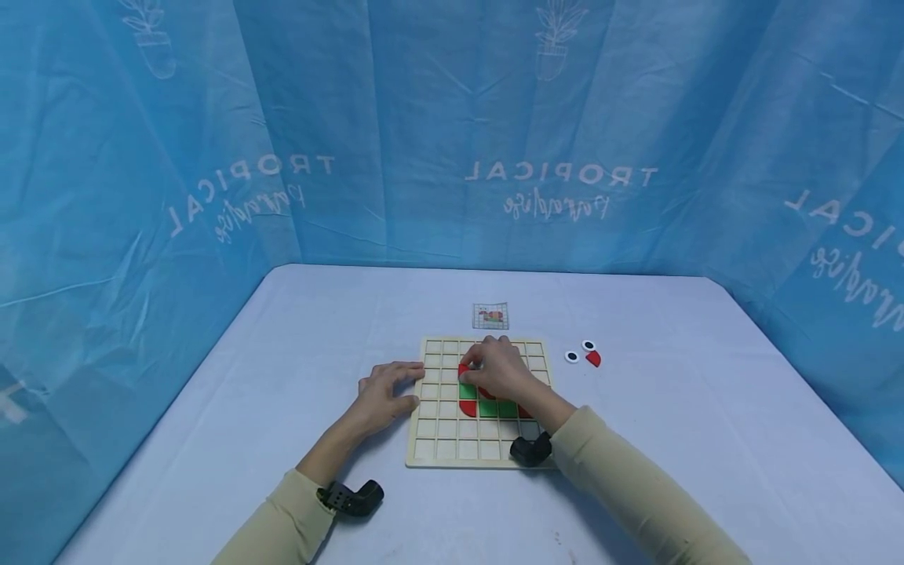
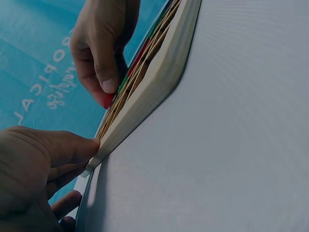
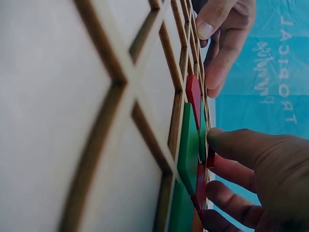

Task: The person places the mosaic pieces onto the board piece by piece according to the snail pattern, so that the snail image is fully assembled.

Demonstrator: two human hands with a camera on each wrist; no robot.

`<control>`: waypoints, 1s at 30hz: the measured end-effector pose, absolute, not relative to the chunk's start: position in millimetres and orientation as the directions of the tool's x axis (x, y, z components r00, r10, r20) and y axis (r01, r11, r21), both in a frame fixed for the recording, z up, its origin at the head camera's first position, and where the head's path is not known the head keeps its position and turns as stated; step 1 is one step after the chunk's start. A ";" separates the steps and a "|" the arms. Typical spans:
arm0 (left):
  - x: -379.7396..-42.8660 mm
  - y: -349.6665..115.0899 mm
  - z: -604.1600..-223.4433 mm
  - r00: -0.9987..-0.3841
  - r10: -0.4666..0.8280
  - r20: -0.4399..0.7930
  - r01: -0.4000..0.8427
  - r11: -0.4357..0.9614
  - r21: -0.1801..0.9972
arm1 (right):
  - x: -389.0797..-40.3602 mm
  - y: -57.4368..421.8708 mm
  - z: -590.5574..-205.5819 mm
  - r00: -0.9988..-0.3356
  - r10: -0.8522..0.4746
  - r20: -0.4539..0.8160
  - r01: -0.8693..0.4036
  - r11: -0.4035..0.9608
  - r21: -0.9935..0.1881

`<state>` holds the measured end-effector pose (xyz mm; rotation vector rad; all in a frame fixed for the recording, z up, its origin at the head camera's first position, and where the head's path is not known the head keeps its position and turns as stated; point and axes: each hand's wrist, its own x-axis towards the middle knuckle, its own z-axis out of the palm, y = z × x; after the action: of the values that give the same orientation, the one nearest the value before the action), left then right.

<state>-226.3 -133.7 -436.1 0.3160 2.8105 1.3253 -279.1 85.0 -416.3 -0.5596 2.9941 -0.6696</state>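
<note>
A wooden grid board (image 1: pixel 459 464) lies on the white table. With thumb and fingertips, my right hand (image 1: pixel 500 369) pinches a small red piece (image 2: pixel 108 100) over the board's upper middle cells. Below that hand, green squares (image 1: pixel 487 408) and red pieces with a rounded side (image 1: pixel 468 408) sit in cells; the hand partly hides them. At the board's left edge rests my left hand (image 1: pixel 381 399), thumb and fingers spread apart and touching the rim. In the left wrist view its thumb lies against the edge near a corner.
A small picture card (image 1: pixel 490 316) lies behind the board. To the right of the board are two round black-and-white eye pieces (image 1: pixel 572 357) and a red piece (image 1: pixel 594 359). A blue printed curtain (image 1: pixel 424 118) surrounds the table. Each wrist wears a black camera (image 1: pixel 360 500).
</note>
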 end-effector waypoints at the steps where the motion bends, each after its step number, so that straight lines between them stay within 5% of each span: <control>1: -226.3 -133.5 -436.0 -0.979 0.189 0.069 0.174 0.620 0.765 | -279.0 85.0 -416.2 -0.936 -0.348 0.054 -0.338 0.846 -0.412; 22: -225.3 -133.6 -435.4 -0.979 0.190 0.070 0.175 0.617 0.767 | -276.9 89.6 -414.4 -0.921 -0.385 0.057 -0.371 0.825 -0.425; 30: -226.1 -132.3 -436.2 -0.982 0.177 0.071 0.167 0.622 0.765 | -276.6 109.5 -400.9 -0.958 -0.280 0.063 -0.271 0.812 -0.517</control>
<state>-226.1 -132.3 -436.2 0.2996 2.8182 1.3277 -276.6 109.5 -400.9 -0.4519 2.9751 -0.8446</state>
